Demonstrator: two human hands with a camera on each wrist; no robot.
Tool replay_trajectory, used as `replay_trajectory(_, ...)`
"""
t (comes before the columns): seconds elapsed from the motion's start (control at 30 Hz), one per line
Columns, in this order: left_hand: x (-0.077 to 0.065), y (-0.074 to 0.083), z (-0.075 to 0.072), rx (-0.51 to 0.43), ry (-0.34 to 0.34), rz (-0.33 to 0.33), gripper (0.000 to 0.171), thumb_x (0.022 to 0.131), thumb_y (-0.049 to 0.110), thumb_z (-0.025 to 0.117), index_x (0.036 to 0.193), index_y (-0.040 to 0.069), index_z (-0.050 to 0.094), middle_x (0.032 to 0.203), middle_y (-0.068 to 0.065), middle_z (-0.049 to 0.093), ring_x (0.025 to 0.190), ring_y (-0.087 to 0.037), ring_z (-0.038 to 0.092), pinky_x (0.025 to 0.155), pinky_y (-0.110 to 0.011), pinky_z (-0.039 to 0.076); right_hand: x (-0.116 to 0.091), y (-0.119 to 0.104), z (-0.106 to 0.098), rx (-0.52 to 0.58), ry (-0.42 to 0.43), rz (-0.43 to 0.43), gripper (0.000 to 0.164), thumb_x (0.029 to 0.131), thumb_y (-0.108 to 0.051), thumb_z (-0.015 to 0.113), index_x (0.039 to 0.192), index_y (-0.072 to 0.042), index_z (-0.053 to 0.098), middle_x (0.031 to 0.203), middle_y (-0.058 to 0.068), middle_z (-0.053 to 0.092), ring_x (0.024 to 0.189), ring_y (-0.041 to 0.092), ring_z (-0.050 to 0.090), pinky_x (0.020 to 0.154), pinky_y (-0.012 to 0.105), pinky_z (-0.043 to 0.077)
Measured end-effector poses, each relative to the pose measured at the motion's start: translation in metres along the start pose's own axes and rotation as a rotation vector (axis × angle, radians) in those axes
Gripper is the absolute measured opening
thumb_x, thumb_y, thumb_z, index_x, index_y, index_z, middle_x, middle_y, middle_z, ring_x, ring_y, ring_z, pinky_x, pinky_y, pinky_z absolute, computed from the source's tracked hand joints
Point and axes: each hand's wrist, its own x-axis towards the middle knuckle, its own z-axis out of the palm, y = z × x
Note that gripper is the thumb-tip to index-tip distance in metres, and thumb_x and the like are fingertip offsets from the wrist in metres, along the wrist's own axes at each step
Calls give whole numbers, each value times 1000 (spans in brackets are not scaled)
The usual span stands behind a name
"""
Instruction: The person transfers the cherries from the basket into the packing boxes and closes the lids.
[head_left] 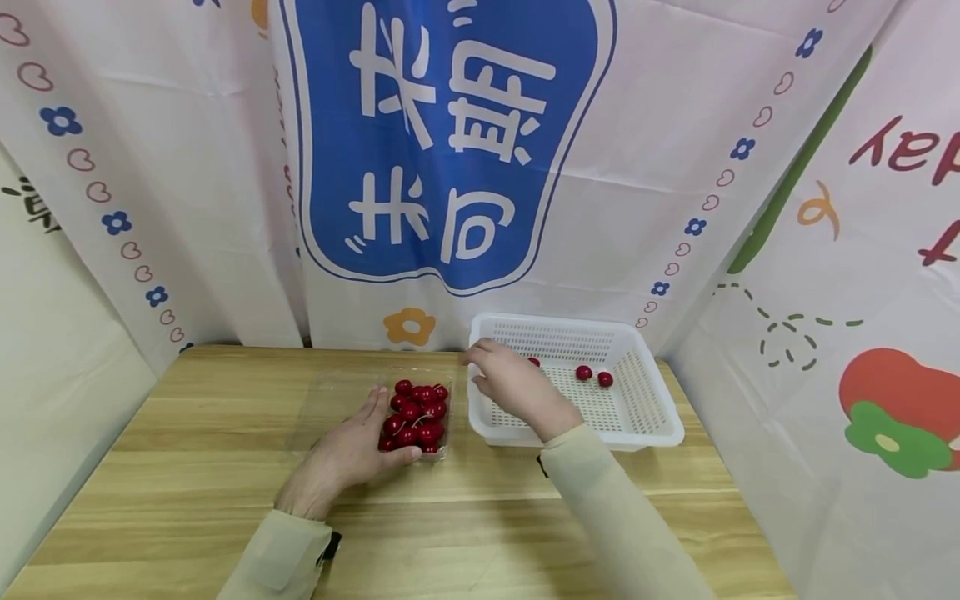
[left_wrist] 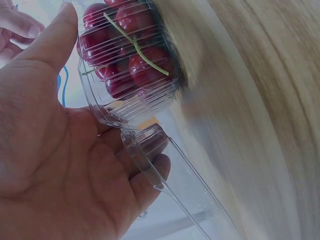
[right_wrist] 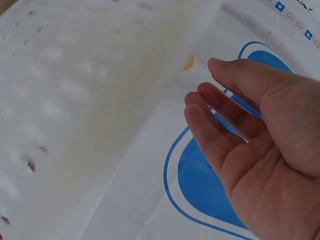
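Note:
A clear plastic clamshell box (left_wrist: 92, 95) stands on the table, filled with red cherries (head_left: 408, 410), some with green stems. My left hand (head_left: 348, 454) holds the box at its left side, thumb along the near side and fingers by the hinge. The box's transparent lid (left_wrist: 187, 185) lies folded out to the left, partly behind those fingers. Over the left rim of a white slotted basket (head_left: 660, 417) is my right hand (head_left: 513, 383). Its fingers are loosely bent, and nothing shows between them in the right wrist view (right_wrist: 265, 135). A few cherries (head_left: 583, 373) lie in the basket, one partly hidden behind this hand.
The basket stands at the back right of the wooden table (head_left: 450, 533), a short gap from the box. A white printed cloth (head_left: 630, 100) hangs right behind the table's back edge, with more cloth at both sides.

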Motion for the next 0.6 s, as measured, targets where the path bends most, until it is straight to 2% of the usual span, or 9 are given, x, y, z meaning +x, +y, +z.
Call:
replay_trajectory(0.3,-1,-1,0,5,-5,-1,128,106,67,81,184,-9,15,194,-33,14,169,-64,41,133,-75,48,-5,21,-29,-35,-18,28,34,112,-6,79,145,-2,75,151,17,77,144,36,75,126,48,62)
replay_trajectory(0.6,0,0,0,-3,-7,0,128,105,68,81,183,-10,16,193,-33,14,170,-64,40,133,-75,48,-2,49,-42,-64,-133,61,41,110,-7,80,151,-1,74,155,19,77,148,37,73,131,51,58)
